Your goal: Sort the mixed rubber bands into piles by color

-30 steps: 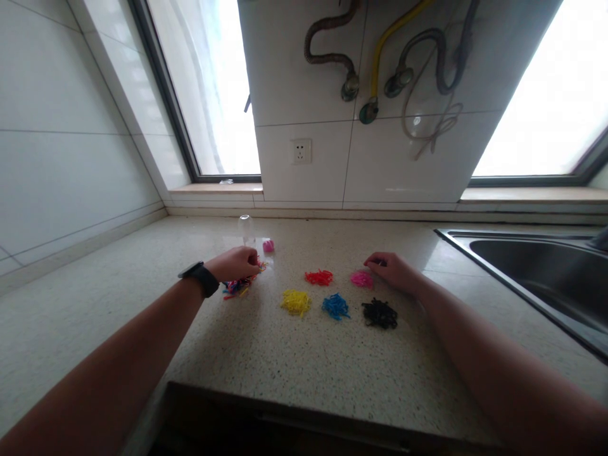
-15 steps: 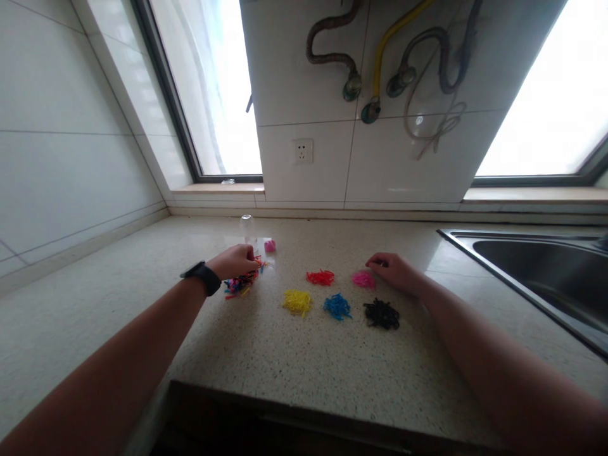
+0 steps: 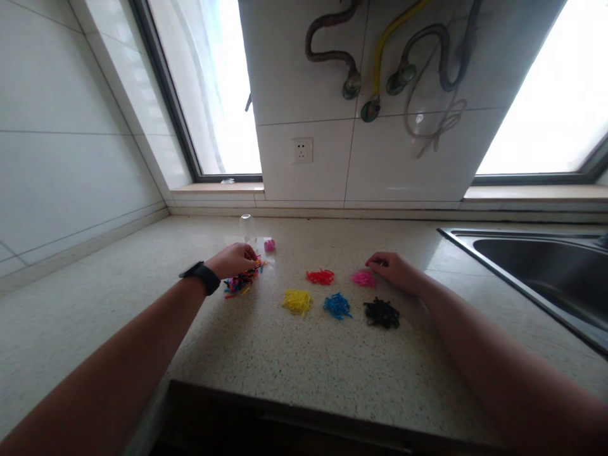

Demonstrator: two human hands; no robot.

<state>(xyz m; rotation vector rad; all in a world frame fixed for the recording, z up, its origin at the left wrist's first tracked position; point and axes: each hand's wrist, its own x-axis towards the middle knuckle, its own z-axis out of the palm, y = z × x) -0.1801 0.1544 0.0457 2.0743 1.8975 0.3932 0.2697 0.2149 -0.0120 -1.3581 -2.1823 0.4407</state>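
My left hand, with a black watch on the wrist, rests curled on a mixed heap of coloured bands, its fingertips pinched in the heap. My right hand lies on the counter with fingers bent, fingertips touching a small pink pile. Between the hands sit sorted piles: red, yellow, blue and black.
A clear upturned container and a pink lid stand behind the mixed heap. A steel sink is sunk into the speckled counter at the right. Tiled wall, socket and hoses are behind.
Both hands stay almost where they were. The left fingertips have shifted slightly within the mixed heap.
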